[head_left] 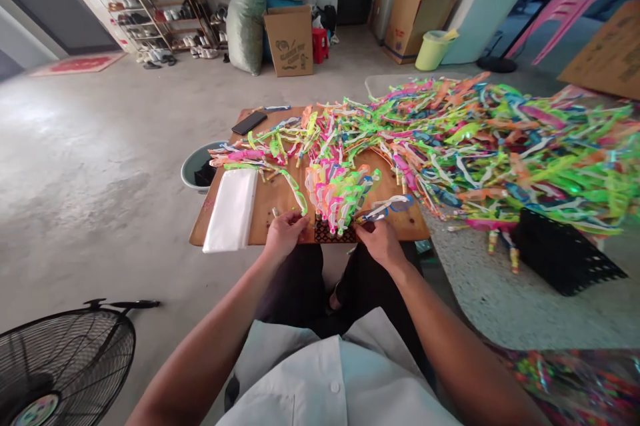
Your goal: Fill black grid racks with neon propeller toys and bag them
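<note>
My left hand (287,234) is closed on the end of a green and white plastic piece (296,191), left of a black perforated rack (327,237). On the rack's right side my right hand (381,239) pinches a blue and white plastic piece (393,205), which points away to the right. Between the hands, a dense cluster of pink, orange, green and white pieces (337,189) stands upright in the rack. These lie over a brown wooden board (280,213). A white stack of sheets or bags (231,209) rests at the board's left.
A large heap of colourful pieces (480,139) covers the grey table (505,306) at right, with a black perforated tray (563,256). A phone (249,123) lies on the board's far left. A basin (193,169) stands beyond the left edge; a fan (60,366) is lower left.
</note>
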Tool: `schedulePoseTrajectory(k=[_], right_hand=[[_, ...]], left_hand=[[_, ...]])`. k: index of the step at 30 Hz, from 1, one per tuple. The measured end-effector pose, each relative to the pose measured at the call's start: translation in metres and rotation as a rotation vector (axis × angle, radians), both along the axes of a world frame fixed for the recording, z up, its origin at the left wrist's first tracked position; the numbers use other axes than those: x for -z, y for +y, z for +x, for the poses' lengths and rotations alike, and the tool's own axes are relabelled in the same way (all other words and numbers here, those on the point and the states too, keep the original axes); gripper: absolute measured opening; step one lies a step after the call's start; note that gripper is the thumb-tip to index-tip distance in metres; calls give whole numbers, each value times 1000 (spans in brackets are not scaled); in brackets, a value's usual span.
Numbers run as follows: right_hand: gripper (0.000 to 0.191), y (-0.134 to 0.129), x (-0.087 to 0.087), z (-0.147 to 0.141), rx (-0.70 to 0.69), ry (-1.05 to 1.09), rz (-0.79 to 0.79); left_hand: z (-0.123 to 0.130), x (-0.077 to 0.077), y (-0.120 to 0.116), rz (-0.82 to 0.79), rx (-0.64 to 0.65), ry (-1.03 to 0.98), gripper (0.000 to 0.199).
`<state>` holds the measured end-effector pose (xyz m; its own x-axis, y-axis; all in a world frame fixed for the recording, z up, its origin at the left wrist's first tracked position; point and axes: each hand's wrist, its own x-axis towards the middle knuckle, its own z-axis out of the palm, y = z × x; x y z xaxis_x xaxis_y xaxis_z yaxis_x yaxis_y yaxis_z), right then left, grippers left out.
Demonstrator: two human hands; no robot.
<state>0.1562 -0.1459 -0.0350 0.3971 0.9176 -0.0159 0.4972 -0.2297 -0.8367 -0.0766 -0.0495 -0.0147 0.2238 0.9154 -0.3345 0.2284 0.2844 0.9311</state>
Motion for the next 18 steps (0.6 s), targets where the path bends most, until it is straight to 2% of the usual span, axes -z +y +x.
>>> schedulePoseTrajectory(k=[5,9,13,18], right_hand=[[23,2,6,1,-63,-74,68],[19,4,3,1,-113,-126,59],[16,6,-2,-2,-96,-152,27],[14,6,0,-7,-62,-195,19]], left_hand=[[9,14,2,126,65,74,36],[8,17,1,426,124,308,25],[6,19,-4,710,184,465,21],[7,27,-13,821,103,496,24]])
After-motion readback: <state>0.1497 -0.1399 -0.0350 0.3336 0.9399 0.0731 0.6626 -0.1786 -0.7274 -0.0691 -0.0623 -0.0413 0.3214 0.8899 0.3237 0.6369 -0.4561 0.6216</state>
